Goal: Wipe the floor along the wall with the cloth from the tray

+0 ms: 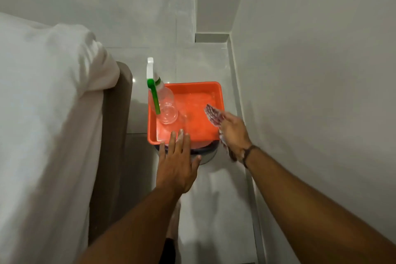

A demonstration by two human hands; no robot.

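An orange tray (192, 87) rests on a dark round stool in the narrow gap between a bed and the wall. My right hand (234, 133) grips a patterned red-and-white cloth (212, 114) over the tray's right rim; part of the cloth hangs below my wrist. My left hand (176, 161) hovers flat with fingers spread at the tray's near edge, holding nothing. A clear spray bottle (164, 100) with a white head and green trigger stands tilted in the tray's left side.
A bed with a white sheet (42, 113) and brown frame (116, 135) fills the left. The white wall (310, 70) with a baseboard (235, 83) runs along the right. Glossy grey floor tiles (214, 199) lie between them; my foot shows below.
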